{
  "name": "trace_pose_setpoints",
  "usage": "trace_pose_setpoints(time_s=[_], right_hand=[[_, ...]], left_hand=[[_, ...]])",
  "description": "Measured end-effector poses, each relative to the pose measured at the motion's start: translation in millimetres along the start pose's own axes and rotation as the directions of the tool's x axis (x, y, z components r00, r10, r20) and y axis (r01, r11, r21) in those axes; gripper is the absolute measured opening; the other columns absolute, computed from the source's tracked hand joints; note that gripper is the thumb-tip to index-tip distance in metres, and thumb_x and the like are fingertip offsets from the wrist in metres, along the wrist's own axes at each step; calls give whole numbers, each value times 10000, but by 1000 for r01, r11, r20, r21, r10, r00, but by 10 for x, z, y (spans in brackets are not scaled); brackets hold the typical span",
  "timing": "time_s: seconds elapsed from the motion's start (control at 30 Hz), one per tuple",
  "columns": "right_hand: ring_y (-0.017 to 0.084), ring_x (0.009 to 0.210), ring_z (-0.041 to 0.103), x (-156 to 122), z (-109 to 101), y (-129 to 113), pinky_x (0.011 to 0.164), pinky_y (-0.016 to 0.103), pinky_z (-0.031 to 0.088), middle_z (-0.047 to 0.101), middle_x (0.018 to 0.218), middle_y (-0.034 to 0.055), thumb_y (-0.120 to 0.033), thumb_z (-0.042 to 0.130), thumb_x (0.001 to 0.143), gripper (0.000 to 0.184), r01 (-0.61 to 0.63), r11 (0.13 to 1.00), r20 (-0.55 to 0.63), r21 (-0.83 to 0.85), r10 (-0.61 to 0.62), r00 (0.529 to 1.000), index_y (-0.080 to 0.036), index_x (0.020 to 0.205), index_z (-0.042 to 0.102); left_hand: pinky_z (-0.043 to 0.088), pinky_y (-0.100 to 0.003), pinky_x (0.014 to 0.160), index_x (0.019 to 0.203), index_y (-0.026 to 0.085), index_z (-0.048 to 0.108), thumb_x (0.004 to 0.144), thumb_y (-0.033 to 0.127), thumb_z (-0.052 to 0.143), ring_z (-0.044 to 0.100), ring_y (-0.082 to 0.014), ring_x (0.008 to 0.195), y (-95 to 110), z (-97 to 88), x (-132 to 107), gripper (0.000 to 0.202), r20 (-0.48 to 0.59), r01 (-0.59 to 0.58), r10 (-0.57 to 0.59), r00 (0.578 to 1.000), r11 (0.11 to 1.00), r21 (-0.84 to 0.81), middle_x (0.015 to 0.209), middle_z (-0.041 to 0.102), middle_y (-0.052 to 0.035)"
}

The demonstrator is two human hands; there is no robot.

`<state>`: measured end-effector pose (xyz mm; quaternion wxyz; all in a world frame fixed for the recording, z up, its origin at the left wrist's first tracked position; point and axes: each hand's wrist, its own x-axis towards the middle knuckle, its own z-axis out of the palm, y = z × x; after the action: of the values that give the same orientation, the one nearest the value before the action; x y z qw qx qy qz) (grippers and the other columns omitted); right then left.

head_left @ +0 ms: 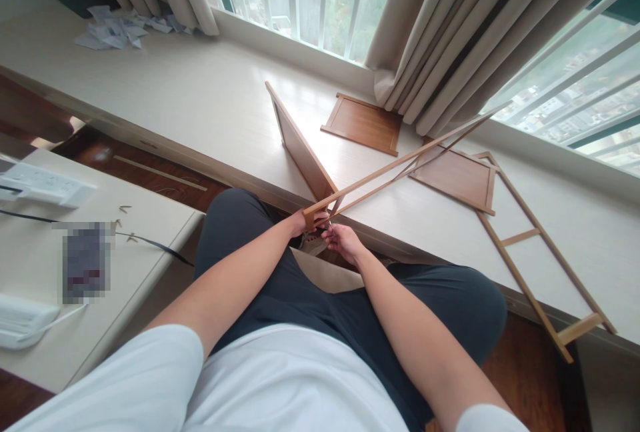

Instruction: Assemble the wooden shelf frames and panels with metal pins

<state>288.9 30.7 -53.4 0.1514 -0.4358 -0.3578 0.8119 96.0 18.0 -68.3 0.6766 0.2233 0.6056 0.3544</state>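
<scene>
My left hand [305, 220] is closed around the near end of a long, narrow wooden frame [380, 179], which slants up to the right over the window ledge. A wooden panel [301, 145] stands on edge on the ledge, its near end meeting that frame close to my hands. Just right of the joint, my right hand [342, 241] is closed, fingertips pinched at the frame's end. Something thin and shiny shows at those fingertips, too small to name.
On the ledge [200, 95] lie two more wooden panels [363, 124] [455, 177] and a ladder-like wooden frame [521, 237] reaching over its edge. Crumpled paper [111, 29] sits far left. A white cabinet [150, 272] at my left bears a power strip [47, 184] and small metal pieces [132, 237].
</scene>
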Motion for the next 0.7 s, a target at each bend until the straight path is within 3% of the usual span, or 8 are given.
trace_pose_setpoints(time_s=[0.37, 0.7], right_hand=[[131, 651, 601, 15, -43, -30, 622, 257, 469, 726, 802, 31, -339, 687, 838, 166, -112, 984, 80, 136, 101, 992, -194, 850, 606], [133, 638, 599, -12, -23, -50, 609, 251, 469, 725, 799, 43, -329, 645, 856, 144, -128, 986, 34, 110, 125, 992, -199, 828, 591]], left_hand=[[413, -207, 551, 1025, 176, 724, 767, 469, 820, 650, -137, 741, -14, -3, 5, 402, 34, -23, 23, 999, 1000, 0, 848, 731, -55], [430, -198, 548, 1043, 178, 735, 758, 487, 833, 664, -144, 767, -2, -10, 1, 431, 25, -5, 5, 1000, 1000, 7, 932, 754, -79]])
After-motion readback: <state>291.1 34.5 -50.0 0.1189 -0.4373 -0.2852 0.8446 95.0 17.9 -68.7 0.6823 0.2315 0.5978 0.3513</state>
